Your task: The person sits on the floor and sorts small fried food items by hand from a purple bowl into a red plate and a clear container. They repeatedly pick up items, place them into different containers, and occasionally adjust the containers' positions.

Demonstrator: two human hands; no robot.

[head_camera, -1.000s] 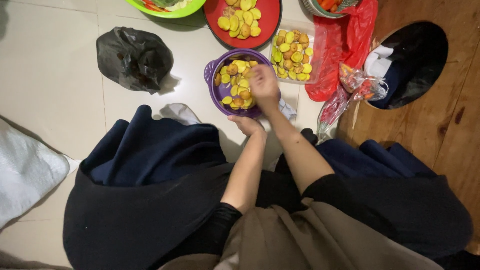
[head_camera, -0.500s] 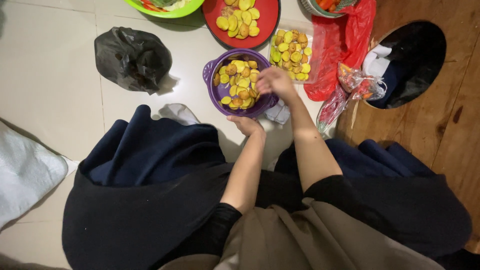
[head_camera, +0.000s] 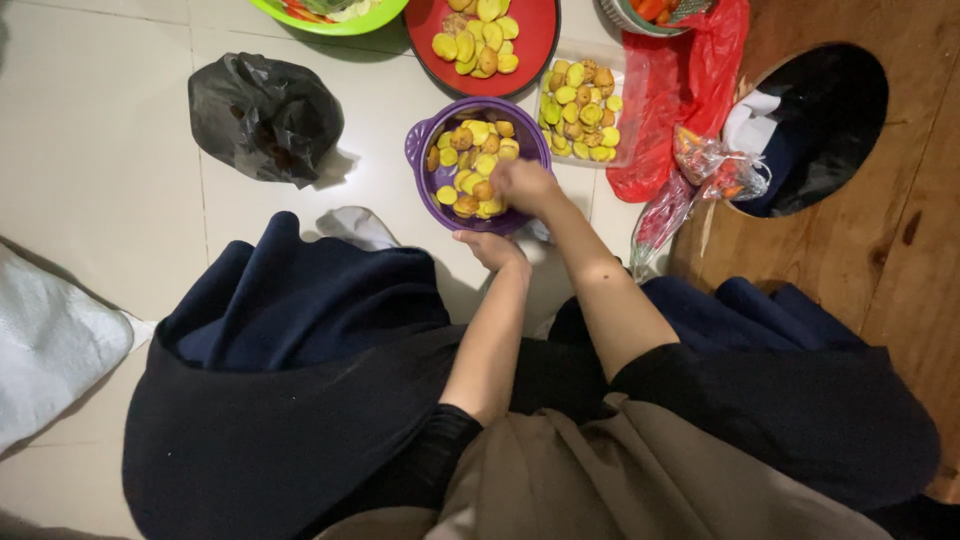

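A purple bowl [head_camera: 422, 140] sits on the tiled floor in front of me, filled with several yellow and brown fried slices [head_camera: 470, 165]. My left hand [head_camera: 490, 248] grips the bowl's near rim. Over the bowl's right side, my right hand [head_camera: 522, 185] has its fingers curled down among the slices; whether it holds one I cannot tell. My lap, in dark cloth, fills the lower view.
A red plate [head_camera: 540, 30] and a clear tray [head_camera: 632, 95], both with similar slices, lie beyond the bowl. A green bowl [head_camera: 330, 15], a black plastic bag [head_camera: 265, 115], a red bag [head_camera: 690, 90] and a wooden board with a round hole [head_camera: 815, 125] surround them.
My right hand swung from over the bowl to its right rim by the clear tray, then back down into the bowl. The left hand stayed on the rim.
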